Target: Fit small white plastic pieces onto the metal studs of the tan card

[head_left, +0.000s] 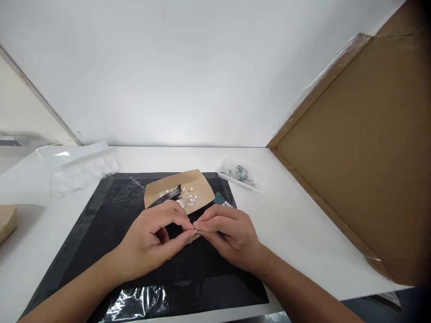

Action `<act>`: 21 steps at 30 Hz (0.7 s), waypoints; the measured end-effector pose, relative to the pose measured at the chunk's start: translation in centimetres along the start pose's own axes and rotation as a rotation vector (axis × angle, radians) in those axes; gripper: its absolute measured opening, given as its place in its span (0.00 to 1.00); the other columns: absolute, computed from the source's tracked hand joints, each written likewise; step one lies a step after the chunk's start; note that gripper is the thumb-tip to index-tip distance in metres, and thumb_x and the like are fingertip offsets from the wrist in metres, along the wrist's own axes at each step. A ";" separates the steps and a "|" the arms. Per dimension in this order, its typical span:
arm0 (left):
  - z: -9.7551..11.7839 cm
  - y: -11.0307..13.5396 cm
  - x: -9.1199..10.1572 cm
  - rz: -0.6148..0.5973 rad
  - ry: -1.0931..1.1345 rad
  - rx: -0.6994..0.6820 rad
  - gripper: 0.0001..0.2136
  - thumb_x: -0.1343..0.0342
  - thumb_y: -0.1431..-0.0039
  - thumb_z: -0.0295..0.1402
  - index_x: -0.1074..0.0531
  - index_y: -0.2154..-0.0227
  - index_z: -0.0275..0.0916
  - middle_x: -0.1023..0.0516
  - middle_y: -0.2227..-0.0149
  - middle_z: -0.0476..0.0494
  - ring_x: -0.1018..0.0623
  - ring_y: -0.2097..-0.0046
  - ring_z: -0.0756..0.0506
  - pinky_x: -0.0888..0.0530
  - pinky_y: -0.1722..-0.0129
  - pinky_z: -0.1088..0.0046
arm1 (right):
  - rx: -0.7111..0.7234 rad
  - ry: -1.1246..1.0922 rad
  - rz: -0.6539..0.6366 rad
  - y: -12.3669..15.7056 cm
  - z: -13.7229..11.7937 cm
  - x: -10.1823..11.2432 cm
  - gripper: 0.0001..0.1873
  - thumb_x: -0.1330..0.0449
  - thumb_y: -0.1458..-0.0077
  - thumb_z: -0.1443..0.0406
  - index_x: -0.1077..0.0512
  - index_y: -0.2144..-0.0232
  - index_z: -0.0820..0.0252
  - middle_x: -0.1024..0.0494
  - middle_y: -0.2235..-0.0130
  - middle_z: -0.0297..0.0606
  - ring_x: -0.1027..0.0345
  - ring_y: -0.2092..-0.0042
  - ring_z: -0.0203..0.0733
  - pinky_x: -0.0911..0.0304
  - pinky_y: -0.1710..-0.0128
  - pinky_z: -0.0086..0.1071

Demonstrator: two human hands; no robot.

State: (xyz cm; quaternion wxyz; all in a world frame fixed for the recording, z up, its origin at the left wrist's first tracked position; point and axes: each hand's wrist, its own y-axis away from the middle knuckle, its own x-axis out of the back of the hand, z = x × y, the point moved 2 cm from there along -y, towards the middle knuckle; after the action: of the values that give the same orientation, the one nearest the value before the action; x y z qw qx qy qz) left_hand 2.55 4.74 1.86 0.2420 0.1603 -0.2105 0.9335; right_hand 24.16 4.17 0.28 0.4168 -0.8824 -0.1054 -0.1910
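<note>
Above the black mat (111, 224), the fingertips of both my hands meet and pinch a tiny pale piece (195, 231); its kind is too small to make out. My left hand (155, 237) holds it between thumb and index finger. From the other side, my right hand (232, 233) grips it with thumb and fingers pressed together. Just beyond the hands is a brown paper tray (204, 190) with several small white pieces (188, 199) in it. A dark, narrow strip-like object (168, 196) lies across this tray, its near end hidden behind my left hand.
A green card with white spots (220, 199) lies partly behind my right hand. Farther right stands a clear plastic box (239, 175) of small packets. A clear compartmented plastic case (81, 172) lies at left, near a tan block (6, 220). A cardboard panel (353, 148) borders the right.
</note>
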 end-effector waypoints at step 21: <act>0.1 0.1 -0.6 0.040 -0.392 -0.358 0.09 0.39 0.36 0.20 0.27 0.57 0.38 0.22 0.62 0.44 0.25 0.60 0.46 0.22 0.59 0.68 | 0.078 0.186 0.003 0.5 0.0 -0.4 0.07 0.31 0.39 0.73 0.22 0.61 0.57 0.17 0.65 0.36 0.23 0.66 0.37 0.31 0.67 0.31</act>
State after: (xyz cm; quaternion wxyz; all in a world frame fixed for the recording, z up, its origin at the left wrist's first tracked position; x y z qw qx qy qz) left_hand 3.02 4.35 1.70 0.2027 0.2883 -0.4184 0.8371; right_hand 24.03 3.84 -0.26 0.4590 -0.8441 -0.0725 -0.2673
